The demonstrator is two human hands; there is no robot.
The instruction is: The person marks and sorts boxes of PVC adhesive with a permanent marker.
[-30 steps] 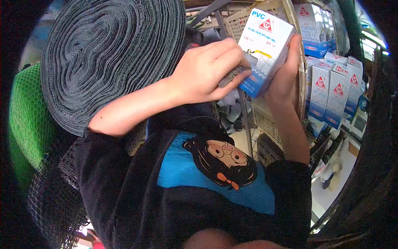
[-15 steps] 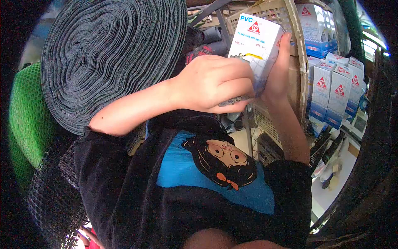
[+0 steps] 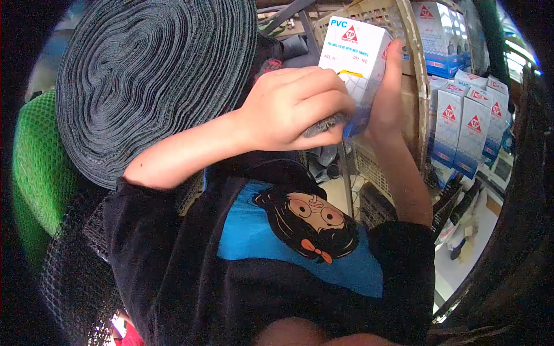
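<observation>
The left hand (image 3: pixel 300 106) has its grip curled closed round a wad of grey cloth (image 3: pixel 325 124), held against the lower front of a PVC valve box (image 3: pixel 359 49). The right hand's grip (image 3: pixel 388 106) is part-open, clasping the box's far side. Left of both grips stands a rolled dark mesh (image 3: pixel 156 81); right of them are a beige basket (image 3: pixel 411 40) and similar boxes (image 3: pixel 461 124).

Smooth cardboard box (image 3: pixel 359 69) – rough cloth rag (image 3: pixel 325 125) – matt roll (image 3: pixel 154 86)
</observation>
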